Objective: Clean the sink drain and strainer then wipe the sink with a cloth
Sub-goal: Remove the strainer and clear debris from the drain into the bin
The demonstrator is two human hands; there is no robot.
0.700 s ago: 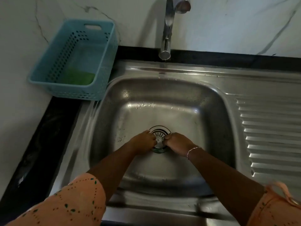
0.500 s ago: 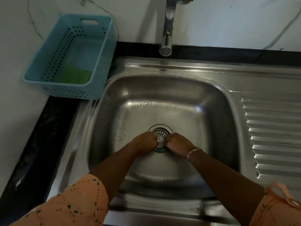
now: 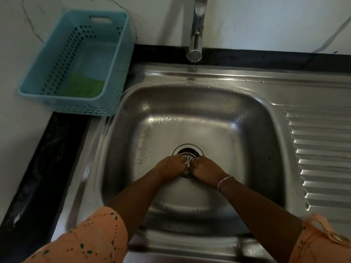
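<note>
Strainer: round slotted metal strainer [image 3: 188, 153] seated in drain, centre of sink floor, right under both sets of fingertips; far half exposed.
Left hand: left hand [image 3: 170, 166] on strainer's left side, fingers curled down, apparently pinching its centre.
Right hand: right hand [image 3: 206, 170] on right side, curled likewise; equally near.
Sink: glossy wet stainless steel sink [image 3: 190, 103], rounded square basin.
Next move: probably straight upward lift.
Basket: light-blue perforated plastic basket [image 3: 121, 59] far left, green scrub pad [image 3: 81, 86] inside.

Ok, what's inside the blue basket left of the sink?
A green scrub pad lies on the floor of the blue basket, at its near end. The near wall hides the pad's front edge; nothing else shows inside.
</note>
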